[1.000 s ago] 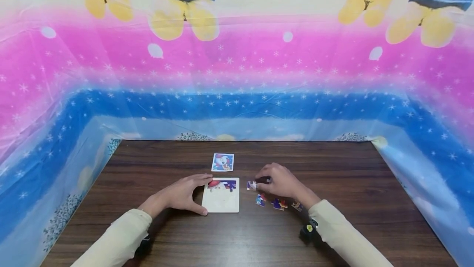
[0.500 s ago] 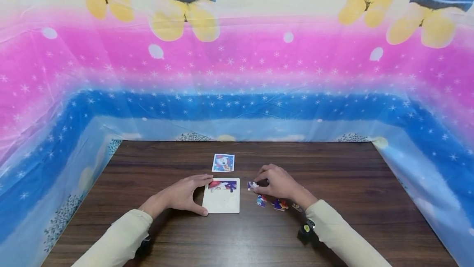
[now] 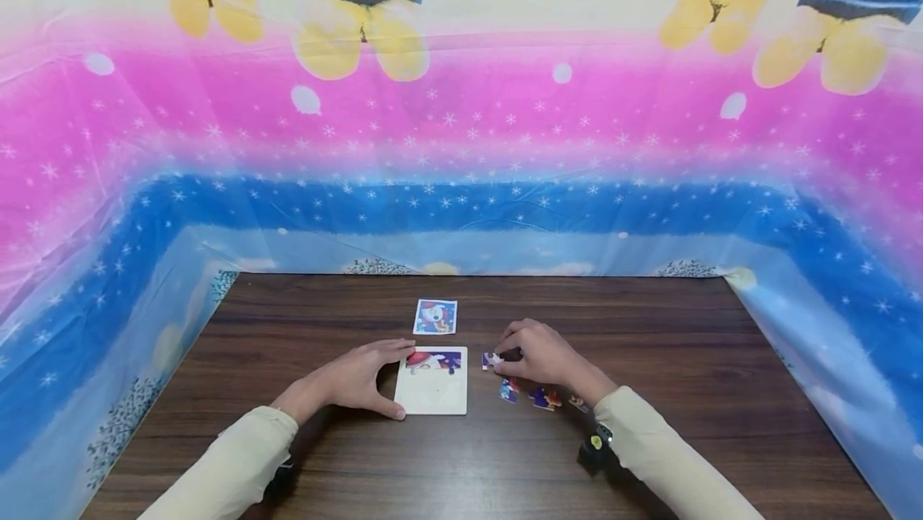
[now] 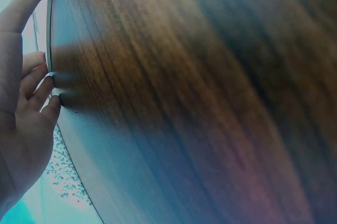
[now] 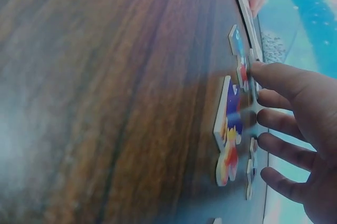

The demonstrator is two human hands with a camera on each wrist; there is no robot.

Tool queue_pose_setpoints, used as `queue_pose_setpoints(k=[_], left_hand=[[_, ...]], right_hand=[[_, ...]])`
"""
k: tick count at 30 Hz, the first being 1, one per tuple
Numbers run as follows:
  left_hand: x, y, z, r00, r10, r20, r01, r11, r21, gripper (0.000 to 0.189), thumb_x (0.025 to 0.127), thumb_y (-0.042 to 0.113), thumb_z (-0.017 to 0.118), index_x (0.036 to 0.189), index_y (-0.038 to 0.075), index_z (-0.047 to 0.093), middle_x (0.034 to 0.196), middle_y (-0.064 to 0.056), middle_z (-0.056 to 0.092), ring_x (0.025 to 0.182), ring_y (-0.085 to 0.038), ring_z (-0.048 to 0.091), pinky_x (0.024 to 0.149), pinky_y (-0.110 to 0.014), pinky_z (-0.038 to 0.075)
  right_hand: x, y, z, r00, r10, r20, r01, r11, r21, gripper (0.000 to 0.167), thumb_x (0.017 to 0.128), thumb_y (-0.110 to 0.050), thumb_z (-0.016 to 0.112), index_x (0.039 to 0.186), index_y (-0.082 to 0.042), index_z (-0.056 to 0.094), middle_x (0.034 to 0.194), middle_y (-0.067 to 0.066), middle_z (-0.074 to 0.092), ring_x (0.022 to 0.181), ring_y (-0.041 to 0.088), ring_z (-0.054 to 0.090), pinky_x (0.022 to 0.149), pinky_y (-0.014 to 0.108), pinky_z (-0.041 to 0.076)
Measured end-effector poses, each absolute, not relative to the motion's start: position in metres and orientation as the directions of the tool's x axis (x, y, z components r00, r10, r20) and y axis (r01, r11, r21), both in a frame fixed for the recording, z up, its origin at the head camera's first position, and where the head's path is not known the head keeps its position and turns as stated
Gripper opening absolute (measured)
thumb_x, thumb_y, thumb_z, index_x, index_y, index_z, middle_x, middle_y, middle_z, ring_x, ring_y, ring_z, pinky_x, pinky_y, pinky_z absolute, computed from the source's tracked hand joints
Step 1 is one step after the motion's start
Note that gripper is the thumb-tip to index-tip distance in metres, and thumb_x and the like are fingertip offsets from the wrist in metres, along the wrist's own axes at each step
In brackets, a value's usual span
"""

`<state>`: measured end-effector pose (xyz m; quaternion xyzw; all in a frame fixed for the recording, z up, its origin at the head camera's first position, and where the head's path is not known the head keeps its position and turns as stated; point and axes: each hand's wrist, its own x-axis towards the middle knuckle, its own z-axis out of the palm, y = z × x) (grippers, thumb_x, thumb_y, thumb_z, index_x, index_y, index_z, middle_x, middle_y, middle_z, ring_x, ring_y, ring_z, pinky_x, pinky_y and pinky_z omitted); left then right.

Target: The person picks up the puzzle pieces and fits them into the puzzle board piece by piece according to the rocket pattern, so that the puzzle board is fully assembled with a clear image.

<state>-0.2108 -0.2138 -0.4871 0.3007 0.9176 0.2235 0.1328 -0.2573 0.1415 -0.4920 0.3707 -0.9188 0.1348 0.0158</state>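
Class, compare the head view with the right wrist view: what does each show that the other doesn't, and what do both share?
Only the head view: the picture card, both sleeves, and the face of the puzzle board, filled only along its top.

Only the right wrist view: close up, the pale side edges of loose puzzle pieces.

Both: those pieces, the board's edge, the right hand, the left hand, the table and the patterned cloth.

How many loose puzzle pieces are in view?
5 at least: a white-purple piece at the right hand; on its near side, a blue-red piece, a purple-red piece, possibly two touching, and a brownish piece; another piece under the hand. More may be hidden.
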Motion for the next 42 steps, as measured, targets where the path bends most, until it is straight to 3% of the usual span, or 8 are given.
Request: queue_pose_setpoints(k=[8, 21, 28, 42], left_hand=[[-0.21, -0.214, -0.487, -0.783, 0.614, -0.102, 0.498, 0.716, 0.489, 0.103, 0.078, 0.063, 0.081, 0.157, 0.01, 0.042, 0.162, -0.01, 0.038, 0.149, -0.034, 0.036, 0.115, -0.057, 0.036], [-0.211, -0.214, -0.487, -0.782, 0.613, -0.11, 0.493, 0.717, 0.493, 0.103, 0.078, 0.065, 0.08, 0.157, 0.01, 0.042, 0.162, -0.01, 0.039, 0.149, -0.033, 0.036, 0.115, -0.058, 0.036], [-0.212, -0.215, -0.487, -0.778, 0.621, -0.101, 0.504, 0.711, 0.49, 0.103, 0.079, 0.066, 0.079, 0.157, 0.01, 0.042, 0.162, -0.011, 0.039, 0.149, -0.033, 0.036, 0.115, -0.058, 0.036], [-0.212, -0.215, -0.486, -0.774, 0.626, -0.092, 0.51, 0.704, 0.495, 0.102, 0.079, 0.063, 0.08, 0.156, 0.008, 0.044, 0.161, -0.011, 0.04, 0.149, -0.033, 0.036, 0.116, -0.057, 0.035]], right_hand=[[-0.254, 0.129, -0.487, -0.711, -0.683, 0.169, -0.7, 0.665, -0.258, 0.031, 0.093, -0.043, 0.075, 0.111, -0.019, 0.081, 0.108, -0.004, 0.071, 0.098, 0.011, 0.063, 0.085, 0.035, 0.056], [-0.243, 0.077, -0.487, -0.637, -0.734, 0.235, -0.768, 0.578, -0.277, 0.032, 0.092, -0.043, 0.076, 0.11, -0.017, 0.082, 0.108, -0.004, 0.074, 0.099, 0.012, 0.065, 0.086, 0.031, 0.056], [-0.24, 0.051, -0.489, -0.598, -0.759, 0.256, -0.801, 0.554, -0.227, 0.032, 0.092, -0.044, 0.076, 0.109, -0.018, 0.082, 0.109, -0.003, 0.076, 0.1, 0.013, 0.067, 0.088, 0.029, 0.056], [-0.238, 0.028, -0.496, -0.583, -0.778, 0.235, -0.813, 0.555, -0.177, 0.032, 0.09, -0.042, 0.078, 0.112, -0.019, 0.081, 0.109, -0.003, 0.075, 0.1, 0.013, 0.066, 0.09, 0.028, 0.053]])
